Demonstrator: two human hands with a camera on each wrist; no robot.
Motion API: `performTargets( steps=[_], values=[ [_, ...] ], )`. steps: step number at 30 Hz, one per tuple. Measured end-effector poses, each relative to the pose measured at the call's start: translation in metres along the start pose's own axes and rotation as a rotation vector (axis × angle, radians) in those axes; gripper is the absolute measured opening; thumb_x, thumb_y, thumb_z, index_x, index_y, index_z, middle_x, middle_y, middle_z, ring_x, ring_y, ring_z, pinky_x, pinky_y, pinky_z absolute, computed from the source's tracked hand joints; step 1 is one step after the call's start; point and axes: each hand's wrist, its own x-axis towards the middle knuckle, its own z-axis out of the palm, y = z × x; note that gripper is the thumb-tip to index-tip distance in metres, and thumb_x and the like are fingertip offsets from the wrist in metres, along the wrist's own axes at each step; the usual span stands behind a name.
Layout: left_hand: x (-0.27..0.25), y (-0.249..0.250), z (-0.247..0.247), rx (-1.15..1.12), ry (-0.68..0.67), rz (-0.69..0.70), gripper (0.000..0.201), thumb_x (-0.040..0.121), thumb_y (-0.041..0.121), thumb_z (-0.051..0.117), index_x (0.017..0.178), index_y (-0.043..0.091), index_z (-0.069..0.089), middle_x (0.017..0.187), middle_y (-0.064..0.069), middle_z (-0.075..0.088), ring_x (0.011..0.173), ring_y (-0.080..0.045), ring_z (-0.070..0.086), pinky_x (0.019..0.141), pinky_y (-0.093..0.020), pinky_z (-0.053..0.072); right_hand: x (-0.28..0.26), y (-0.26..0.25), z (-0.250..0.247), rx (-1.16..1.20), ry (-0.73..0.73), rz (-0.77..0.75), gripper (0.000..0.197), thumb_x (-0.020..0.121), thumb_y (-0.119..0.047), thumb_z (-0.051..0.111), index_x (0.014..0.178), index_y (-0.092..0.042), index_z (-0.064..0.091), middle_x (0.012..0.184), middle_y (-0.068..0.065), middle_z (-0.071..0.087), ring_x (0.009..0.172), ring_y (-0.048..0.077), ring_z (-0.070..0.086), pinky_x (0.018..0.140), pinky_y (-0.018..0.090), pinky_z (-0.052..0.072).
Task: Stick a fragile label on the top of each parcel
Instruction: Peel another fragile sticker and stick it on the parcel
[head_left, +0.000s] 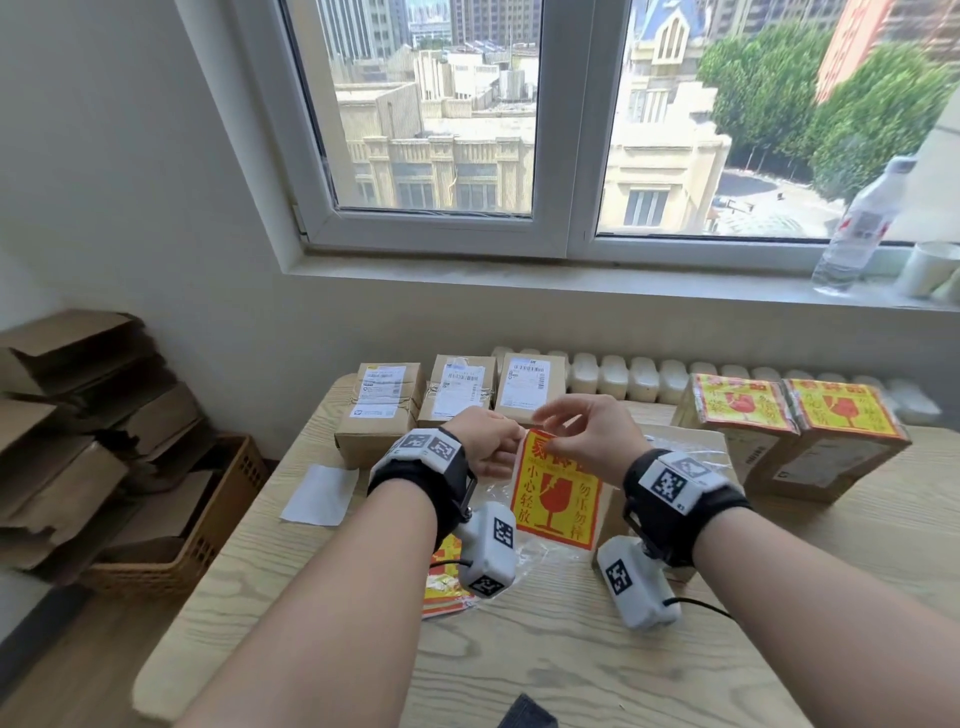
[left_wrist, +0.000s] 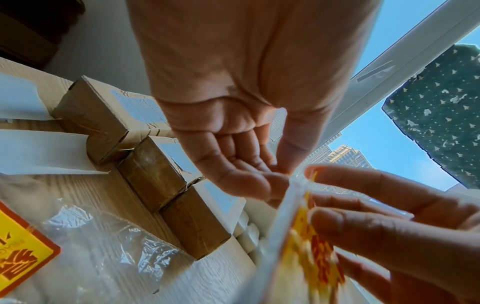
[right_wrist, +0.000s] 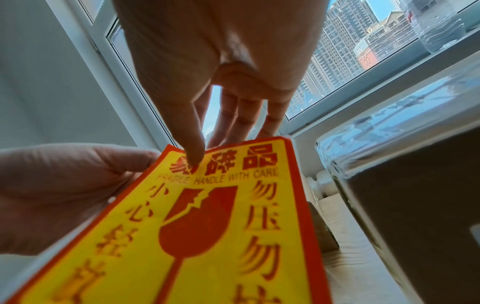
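Observation:
A red and yellow fragile label (head_left: 558, 493) hangs upright above the table's middle, held by both hands at its top edge. My left hand (head_left: 511, 441) pinches the top left corner (right_wrist: 166, 152). My right hand (right_wrist: 207, 152) pinches the top edge, thumb on the printed face and fingers behind. Three brown parcels (head_left: 376, 405) (head_left: 460, 389) (head_left: 530, 382) with white shipping slips stand in a row at the back left. Two parcels (head_left: 737, 410) (head_left: 841, 415) at the right carry fragile labels on top.
A white backing sheet (head_left: 319, 493) lies left of the hands. More labels (head_left: 447, 577) and a crumpled clear plastic bag (left_wrist: 103, 236) lie under my wrists. Flattened cartons and a basket (head_left: 171, 530) stand on the floor at left; a bottle (head_left: 857, 228) is on the sill.

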Motion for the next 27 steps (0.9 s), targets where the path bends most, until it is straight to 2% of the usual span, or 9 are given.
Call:
performTargets(
  steps=[3,6,10,14,17,20,23,25,27],
  values=[
    [0.0013,0.0016,0.0016,-0.025,0.017,-0.005,0.019,0.095,0.003,0.047,0.078,0.006,0.055,0.07,-0.007,0.058,0.04,-0.007,0.06,0.042,-0.017,0.051,-0.0008,0.0005,-0.0014,-0.007,0.006,-0.011,0.019,0.078,-0.015,0.077,0.075,-0.032,0.069,0.084,-0.006,0.072,0.079,0.011,0.069,0.065,0.03,0.058],
    [0.0008,0.0022,0.003,-0.054,0.021,0.002,0.017,0.094,0.0,0.048,0.079,0.004,0.056,0.071,-0.009,0.06,0.041,-0.008,0.061,0.043,-0.018,0.051,0.0005,0.0014,-0.0026,-0.023,0.039,-0.009,0.024,0.078,-0.012,0.076,0.068,-0.03,0.065,0.078,-0.008,0.07,0.077,0.011,0.068,0.068,0.033,0.059],
    [-0.0007,0.001,0.0021,-0.084,0.01,0.065,0.012,0.092,-0.004,0.055,0.089,0.006,0.061,0.076,-0.007,0.065,0.052,-0.009,0.065,0.049,-0.018,0.055,0.0012,0.0028,-0.0034,-0.018,0.053,0.009,0.025,0.077,-0.01,0.075,0.061,-0.026,0.063,0.071,-0.003,0.069,0.07,0.014,0.068,0.064,0.035,0.06],
    [-0.0013,0.0014,0.0,-0.148,-0.054,0.057,0.02,0.09,-0.01,0.053,0.095,0.004,0.066,0.074,-0.009,0.072,0.057,-0.012,0.07,0.059,-0.023,0.06,0.0013,0.0059,-0.0052,0.033,0.054,0.027,0.017,0.076,-0.009,0.076,0.065,-0.02,0.068,0.076,0.0,0.072,0.077,0.016,0.071,0.068,0.037,0.061],
    [-0.0041,0.0016,0.0,-0.148,-0.069,0.051,0.027,0.087,-0.016,0.051,0.098,0.001,0.069,0.078,-0.013,0.074,0.059,-0.015,0.071,0.055,-0.023,0.059,0.0013,0.0085,-0.0054,0.041,0.049,0.034,0.014,0.076,-0.008,0.075,0.068,-0.018,0.07,0.078,0.0,0.072,0.079,0.016,0.071,0.071,0.036,0.061],
    [-0.0075,0.0018,0.0017,-0.141,-0.068,0.105,0.035,0.08,-0.017,0.061,0.109,0.002,0.067,0.086,-0.011,0.071,0.06,-0.013,0.071,0.053,-0.022,0.056,0.0,0.0085,-0.0042,0.042,0.055,0.019,0.016,0.075,-0.006,0.076,0.067,-0.018,0.068,0.076,-0.001,0.072,0.076,0.015,0.07,0.066,0.03,0.059],
    [-0.0062,0.0014,0.0022,-0.146,-0.112,0.144,0.046,0.077,-0.017,0.065,0.117,0.006,0.065,0.094,-0.011,0.071,0.068,-0.015,0.072,0.059,-0.026,0.059,-0.0012,0.0075,-0.0029,0.078,0.05,-0.003,0.02,0.073,-0.004,0.077,0.065,-0.02,0.068,0.071,-0.002,0.07,0.069,0.012,0.066,0.063,0.023,0.052],
    [-0.0067,0.0011,0.0033,-0.132,-0.139,0.157,0.044,0.077,-0.015,0.067,0.117,0.003,0.065,0.101,-0.015,0.071,0.075,-0.018,0.072,0.065,-0.028,0.061,-0.001,0.0077,-0.002,0.071,0.068,-0.006,0.023,0.073,-0.003,0.075,0.063,-0.022,0.067,0.068,-0.003,0.068,0.064,0.009,0.062,0.062,0.022,0.05],
    [-0.0072,0.0008,0.0041,-0.138,-0.116,0.17,0.04,0.075,-0.015,0.069,0.112,0.002,0.066,0.1,-0.016,0.072,0.074,-0.016,0.073,0.065,-0.027,0.06,-0.001,0.0073,-0.002,0.056,0.083,0.006,0.024,0.074,-0.003,0.074,0.063,-0.024,0.067,0.07,-0.003,0.068,0.064,0.008,0.061,0.06,0.019,0.048]
  ],
)
